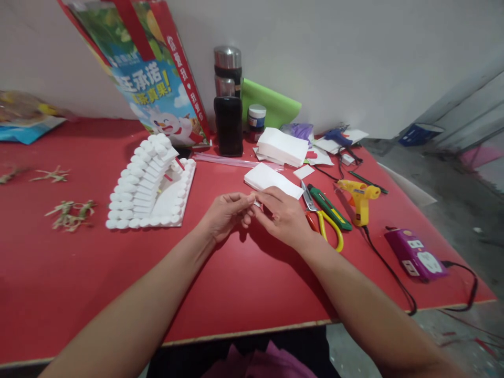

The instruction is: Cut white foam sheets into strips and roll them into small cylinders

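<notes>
Being pinched between the fingers of the left hand (pixel 229 216) and the right hand (pixel 289 218), a small white piece (pixel 257 203) is seen unattached; the staircase model (pixel 132 191), seemingly mostly built, is placed left on the worktop (pixel 236 289).

The light is soft and a bit dim. A dark, fuzzy shadow lies on the red table (pixel 236 283) under the right hand (pixel 285 216). The metal flask (pixel 227 56) shines. The small white piece (pixel 257 203) looks blurry, and the side edges look stretched.
</notes>
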`<state>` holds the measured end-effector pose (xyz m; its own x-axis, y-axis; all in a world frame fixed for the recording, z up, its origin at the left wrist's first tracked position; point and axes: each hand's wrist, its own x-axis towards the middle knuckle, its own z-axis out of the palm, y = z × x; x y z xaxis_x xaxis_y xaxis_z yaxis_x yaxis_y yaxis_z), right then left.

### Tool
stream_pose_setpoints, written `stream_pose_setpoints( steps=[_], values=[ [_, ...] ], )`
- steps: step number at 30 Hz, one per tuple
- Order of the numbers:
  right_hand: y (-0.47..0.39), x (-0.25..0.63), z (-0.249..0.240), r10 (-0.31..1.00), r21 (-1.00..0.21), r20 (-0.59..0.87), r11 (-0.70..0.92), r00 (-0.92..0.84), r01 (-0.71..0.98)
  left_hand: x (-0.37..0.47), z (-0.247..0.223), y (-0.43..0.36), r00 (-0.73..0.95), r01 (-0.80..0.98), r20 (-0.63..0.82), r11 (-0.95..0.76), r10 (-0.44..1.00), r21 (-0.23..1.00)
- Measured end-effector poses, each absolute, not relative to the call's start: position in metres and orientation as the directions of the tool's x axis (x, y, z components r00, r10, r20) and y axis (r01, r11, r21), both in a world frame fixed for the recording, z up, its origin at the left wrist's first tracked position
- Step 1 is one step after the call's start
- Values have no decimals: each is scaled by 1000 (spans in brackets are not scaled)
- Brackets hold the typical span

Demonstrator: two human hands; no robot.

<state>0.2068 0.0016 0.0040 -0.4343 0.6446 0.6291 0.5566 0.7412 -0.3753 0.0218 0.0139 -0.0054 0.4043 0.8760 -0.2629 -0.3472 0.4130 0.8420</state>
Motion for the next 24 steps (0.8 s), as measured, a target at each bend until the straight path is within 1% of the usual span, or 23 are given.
stream_pose_setpoints(
  steps=[7,10,12,20,22,24],
  values=[
    [-1,202,2,675,-412,625,712,-392,569,28,-3,11,350,-346,-252,375,902,860],
    [1,202,-3,674,-442,665,701,-320,559,33,-3,9,285,-364,-220,317,933,876],
    [4,202,-7,686,-485,677,689,-268,539,34,-3,8,261,-370,-209,298,942,880],
    [13,204,-16,776,-681,614,614,-146,399,32,-4,11,290,-437,-196,312,937,844],
    [12,203,-14,786,-703,598,608,-155,370,32,-5,11,304,-456,-187,315,934,832],
    [11,203,-12,774,-693,609,626,-176,358,31,-7,11,317,-475,-172,313,933,823]
  ],
)
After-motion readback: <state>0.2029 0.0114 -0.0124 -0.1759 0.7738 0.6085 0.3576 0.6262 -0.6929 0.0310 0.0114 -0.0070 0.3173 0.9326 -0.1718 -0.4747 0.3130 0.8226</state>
